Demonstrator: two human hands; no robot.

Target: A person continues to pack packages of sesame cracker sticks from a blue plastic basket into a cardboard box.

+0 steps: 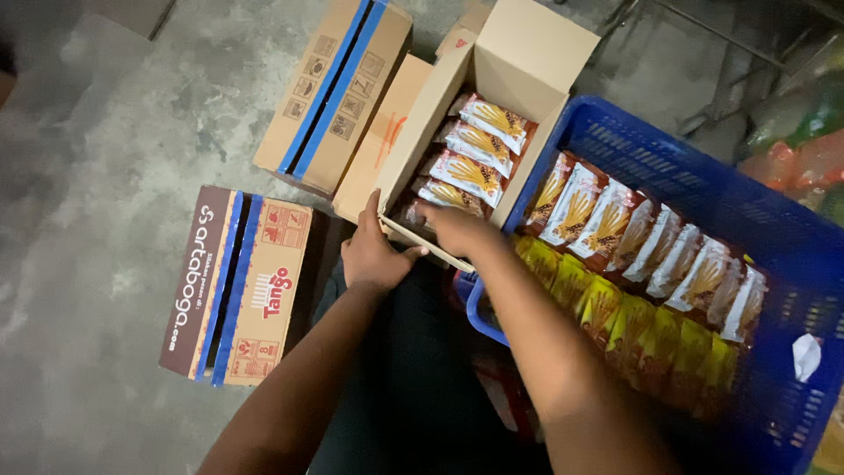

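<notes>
**Both hands at the open carton of wafer packets**

The open cardboard carton (492,114) sits in the middle of the floor (105,158), flaps up, and everything is placed from it. Inside lies a stack of red-and-white snack packets (470,145) picturing golden wafer sticks, layered from the far wall down toward the near edge.

The left hand (374,255) is at the carton's near left corner, thumb and fingers clamped on the cardboard wall there, gripping the edge. The right hand (457,229) reaches over the near rim, fingers curled down onto the lowest packet in the stack; whether it has actually pinched that packet cannot be told, as the fingertips are hidden by the hand itself.

Just right of the carton, touching its side, stands a blue plastic crate (774,237) with slotted walls. It carries a row of matching red-and-white packets (651,242) standing on edge along its far side, and a row of yellow packets (633,325) nearer the person. A scrap of white paper (805,355) is caught on the crate's right wall.

Left of the carton, a sealed carton with blue tape (338,92) lies flat on the floor. Nearer the person on that same side rests a second sealed box, brown and orange with blue tape (237,286).
</notes>
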